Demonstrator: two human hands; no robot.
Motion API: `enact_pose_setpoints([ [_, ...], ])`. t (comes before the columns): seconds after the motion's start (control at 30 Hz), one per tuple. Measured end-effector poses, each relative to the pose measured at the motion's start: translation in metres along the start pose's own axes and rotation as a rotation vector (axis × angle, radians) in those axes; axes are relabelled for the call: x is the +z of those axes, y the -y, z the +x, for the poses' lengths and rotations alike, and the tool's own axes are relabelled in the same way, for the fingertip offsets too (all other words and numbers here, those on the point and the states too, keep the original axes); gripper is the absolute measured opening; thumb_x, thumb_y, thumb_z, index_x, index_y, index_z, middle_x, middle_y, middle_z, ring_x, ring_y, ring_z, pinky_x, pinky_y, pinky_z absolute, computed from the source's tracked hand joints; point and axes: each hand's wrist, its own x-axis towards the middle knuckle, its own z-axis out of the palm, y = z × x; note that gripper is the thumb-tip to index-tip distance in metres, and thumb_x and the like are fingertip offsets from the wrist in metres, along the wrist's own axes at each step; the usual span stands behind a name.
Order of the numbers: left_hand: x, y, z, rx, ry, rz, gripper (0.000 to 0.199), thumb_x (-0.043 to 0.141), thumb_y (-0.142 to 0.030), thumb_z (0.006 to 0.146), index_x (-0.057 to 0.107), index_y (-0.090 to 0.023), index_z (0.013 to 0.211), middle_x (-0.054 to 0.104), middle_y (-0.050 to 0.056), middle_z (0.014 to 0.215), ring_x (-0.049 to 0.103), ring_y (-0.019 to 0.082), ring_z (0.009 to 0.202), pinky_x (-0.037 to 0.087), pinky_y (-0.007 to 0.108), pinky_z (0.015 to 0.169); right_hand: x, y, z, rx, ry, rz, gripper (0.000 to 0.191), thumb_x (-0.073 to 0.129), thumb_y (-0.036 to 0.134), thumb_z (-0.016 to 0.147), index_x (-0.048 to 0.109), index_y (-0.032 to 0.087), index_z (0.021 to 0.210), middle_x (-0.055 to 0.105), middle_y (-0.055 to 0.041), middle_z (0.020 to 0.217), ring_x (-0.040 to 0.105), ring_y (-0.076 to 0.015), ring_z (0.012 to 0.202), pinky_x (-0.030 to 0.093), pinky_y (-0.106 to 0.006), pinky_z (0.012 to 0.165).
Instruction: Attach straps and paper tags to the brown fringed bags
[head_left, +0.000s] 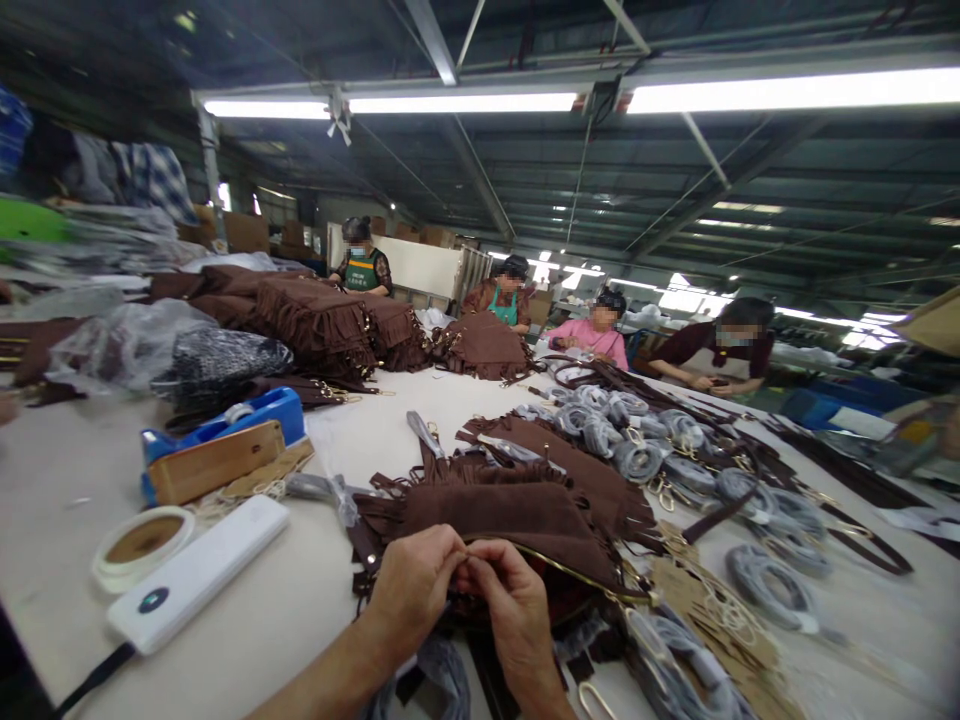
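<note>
Grey-wrapped coils [442, 675] lie nearest, below the hands, on the pale surface [225, 660]. Over them reach the two bare hands, meeting at the near side of a brown fringed bag [495, 515]. The left hand [420, 570] has its thumb and fingers drawn together; the right hand [514, 590] is pinched likewise, its fingertips against the left's. Whatever is between them is too small to tell. Under the fingers the bag lies with its flap up and a gold-coloured zip along its opening.

To the right of the bag are flat brown cards [712, 610] with pale looped cords. On the left, near the surface's left edge, a white oblong device [199, 570] with a black cable lies beside a tape roll [142, 548]. Just beyond, a flat tan case [214, 465] leans against a blue tape dispenser [262, 412].

Behind the bag lies another brown fringed piece [570, 465], and to its right spread many wrapped strap coils [637, 455] with metal clips, among bare brown straps [866, 540].

Farther back on the left, clear plastic [135, 345] sits before a heap of brown fringed bags [315, 320]. Past the surface's far edge are four people [361, 270], under long lit tubes [465, 103].
</note>
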Motion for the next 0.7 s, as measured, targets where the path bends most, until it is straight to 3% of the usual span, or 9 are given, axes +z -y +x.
enact_pose_setpoints([
  [0.3, 0.0, -0.006, -0.002, -0.015, 0.012, 0.048, 0.022, 0.044, -0.019, 0.09, 0.058, -0.02, 0.073, 0.067, 0.002, 0.07, 0.063, 0.016, 0.065, 0.041, 0.024, 0.062, -0.006, 0.007, -0.003, -0.265, 0.061, -0.334, 0.014, 0.058, 0.025, 0.086, 0.066, 0.02, 0.075, 0.062, 0.0013, 0.07, 0.057, -0.0149, 0.066, 0.046, -0.023, 0.063],
  [0.57, 0.004, 0.004, 0.003, -0.025, 0.051, 0.014, 0.019, 0.048, -0.018, 0.087, 0.061, -0.02, 0.072, 0.065, 0.0, 0.065, 0.061, 0.016, 0.062, 0.039, 0.025, 0.061, -0.006, 0.006, 0.004, -0.323, 0.099, -0.338, 0.013, 0.059, 0.017, 0.082, 0.065, 0.021, 0.072, 0.065, -0.0009, 0.079, 0.06, -0.0168, 0.076, 0.047, -0.026, 0.073],
  [0.7, -0.001, 0.008, 0.008, 0.009, 0.051, -0.028, 0.02, 0.048, -0.021, 0.09, 0.064, -0.02, 0.077, 0.069, 0.001, 0.073, 0.063, 0.016, 0.069, 0.043, 0.024, 0.066, -0.01, 0.03, -0.001, -0.408, 0.067, -0.501, 0.016, 0.053, 0.016, 0.087, 0.068, 0.021, 0.082, 0.068, -0.0052, 0.093, 0.063, -0.0186, 0.089, 0.048, -0.028, 0.081],
])
